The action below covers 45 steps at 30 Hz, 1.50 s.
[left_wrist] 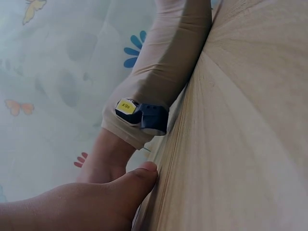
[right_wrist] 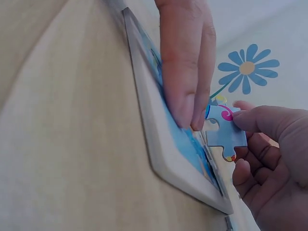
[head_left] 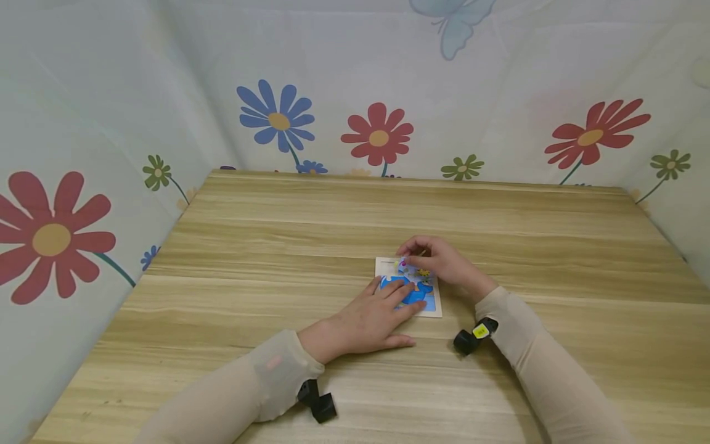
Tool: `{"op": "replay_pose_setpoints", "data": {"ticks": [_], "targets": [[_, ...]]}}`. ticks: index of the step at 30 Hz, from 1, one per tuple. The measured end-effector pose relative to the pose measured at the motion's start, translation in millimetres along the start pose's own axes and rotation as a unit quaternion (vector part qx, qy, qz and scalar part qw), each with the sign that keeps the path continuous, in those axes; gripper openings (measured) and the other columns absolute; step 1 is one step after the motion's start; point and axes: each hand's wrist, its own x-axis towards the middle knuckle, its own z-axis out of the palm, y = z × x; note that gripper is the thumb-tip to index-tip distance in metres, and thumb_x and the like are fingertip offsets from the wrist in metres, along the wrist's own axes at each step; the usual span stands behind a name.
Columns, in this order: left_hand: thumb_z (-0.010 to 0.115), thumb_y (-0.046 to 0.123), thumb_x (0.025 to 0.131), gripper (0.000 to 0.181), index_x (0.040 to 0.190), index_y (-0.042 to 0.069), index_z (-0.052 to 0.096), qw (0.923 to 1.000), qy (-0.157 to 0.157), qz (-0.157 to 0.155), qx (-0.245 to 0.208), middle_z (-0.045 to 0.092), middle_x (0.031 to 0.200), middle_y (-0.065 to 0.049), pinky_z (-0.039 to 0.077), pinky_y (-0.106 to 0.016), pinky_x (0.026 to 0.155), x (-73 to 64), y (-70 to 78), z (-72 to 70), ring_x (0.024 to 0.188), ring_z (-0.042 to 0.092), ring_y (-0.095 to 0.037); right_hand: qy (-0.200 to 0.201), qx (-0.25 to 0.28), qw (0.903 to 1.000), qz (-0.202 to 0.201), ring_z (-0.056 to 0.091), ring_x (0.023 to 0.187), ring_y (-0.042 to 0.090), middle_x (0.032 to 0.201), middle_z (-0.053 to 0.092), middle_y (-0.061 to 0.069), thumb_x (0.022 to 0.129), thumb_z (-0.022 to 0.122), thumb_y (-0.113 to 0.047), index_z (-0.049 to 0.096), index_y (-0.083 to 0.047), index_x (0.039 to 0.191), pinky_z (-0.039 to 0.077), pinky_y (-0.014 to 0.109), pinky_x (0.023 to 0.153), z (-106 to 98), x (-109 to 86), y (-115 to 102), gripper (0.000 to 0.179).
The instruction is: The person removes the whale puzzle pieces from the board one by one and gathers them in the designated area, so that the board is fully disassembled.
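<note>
On my head feed I see the left hand [head_left: 373,317], fingers spread flat, across the puzzle board [head_left: 384,269] below and right of centre, while the right hand [head_left: 440,261], bent at the wrist, pinches 1 jigsaw piece [right_wrist: 223,134] over the board's upper part.

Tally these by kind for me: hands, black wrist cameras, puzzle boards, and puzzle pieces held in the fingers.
Hands: 2 (left hand, right hand)
Black wrist cameras: 2 (left camera, right camera)
Puzzle board: 1
Held puzzle piece: 1
Total: 6
</note>
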Motion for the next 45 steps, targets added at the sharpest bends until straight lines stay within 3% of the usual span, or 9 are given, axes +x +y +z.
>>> {"op": "replay_pose_setpoints", "data": {"ticks": [18, 32, 45], "targets": [[0.037, 0.064, 0.095, 0.067, 0.151, 0.027, 0.033, 0.9999, -0.007, -0.005, -0.008, 0.033, 0.156, -0.007, 0.028, -0.059, 0.113, 2.3, 0.1, -0.6, 0.145, 0.029, -0.027, 0.017, -0.036, 0.9990, 0.018, 0.056, 0.085, 0.018, 0.100, 0.067, 0.016, 0.093, 0.061, -0.006, 0.067, 0.002, 0.107, 0.047, 0.019, 0.075, -33.3, -6.5, -15.5, 0.018], [0.037, 0.063, 0.095, 0.067, 0.151, 0.028, 0.032, 0.9998, -0.014, -0.009, -0.010, 0.032, 0.157, -0.006, 0.027, -0.058, 0.114, 2.6, 0.8, -1.2, 0.146, 0.028, -0.026, 0.008, -0.088, 0.9948, 0.050, 0.052, 0.076, 0.013, 0.096, 0.069, 0.013, 0.092, 0.063, -0.008, 0.068, 0.000, 0.105, 0.044, 0.020, 0.067, -61.8, -22.6, -14.9, 0.016], [0.038, 0.063, 0.095, 0.067, 0.151, 0.027, 0.032, 0.9999, -0.009, -0.008, -0.012, 0.032, 0.157, -0.007, 0.027, -0.058, 0.113, 2.7, -0.1, 0.5, 0.146, 0.029, -0.026, 0.003, -0.118, 0.9899, 0.079, 0.054, 0.079, 0.014, 0.096, 0.069, 0.014, 0.092, 0.063, -0.008, 0.068, 0.000, 0.103, 0.045, 0.018, 0.068, -80.2, -37.3, -4.6, 0.015]]}}
